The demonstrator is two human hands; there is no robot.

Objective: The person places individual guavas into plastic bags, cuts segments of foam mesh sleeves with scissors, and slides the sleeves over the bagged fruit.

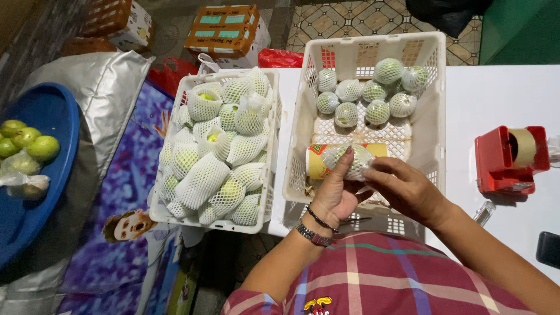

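My left hand (335,192) and my right hand (402,189) together hold one green guava wrapped in white foam net and clear plastic (349,160), just above the near end of the right white crate (431,116). My left thumb presses its side, while my right fingers pinch the wrap from the right. Several wrapped guavas (364,93) lie at that crate's far end. A yellow roll of plastic wrap (318,163) lies inside the crate beneath the held fruit.
A left white crate (175,213) is heaped with net-sleeved guavas. A blue tub (44,114) at far left holds bare green guavas. A red tape dispenser (504,160) stands on the white table (507,99). Cardboard boxes (224,29) sit on the floor beyond.
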